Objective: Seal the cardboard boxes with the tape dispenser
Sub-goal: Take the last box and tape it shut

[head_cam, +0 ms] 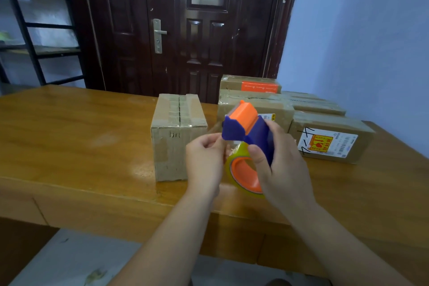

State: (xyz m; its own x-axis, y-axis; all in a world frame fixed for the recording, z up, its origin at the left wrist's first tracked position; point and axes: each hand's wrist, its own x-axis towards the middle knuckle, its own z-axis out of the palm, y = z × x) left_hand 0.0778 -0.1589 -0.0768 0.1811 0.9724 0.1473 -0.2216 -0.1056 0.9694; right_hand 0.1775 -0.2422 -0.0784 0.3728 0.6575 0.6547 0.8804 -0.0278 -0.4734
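Your right fingers (277,132) and thumb curl tight round the blue-and-orange tape dispenser (243,127), the right hand (285,169) holding it above the table's near edge, its clear tape roll (228,167) lowest. Your left hand (204,160) sits just beside it, fingers curled against the roll; whether they pinch the tape end cannot be told. Behind, a taped cardboard box (176,132) stands on the wooden table (81,146), near a cluster of sealed boxes (329,127) to its right. A dark door (185,30) fills the background
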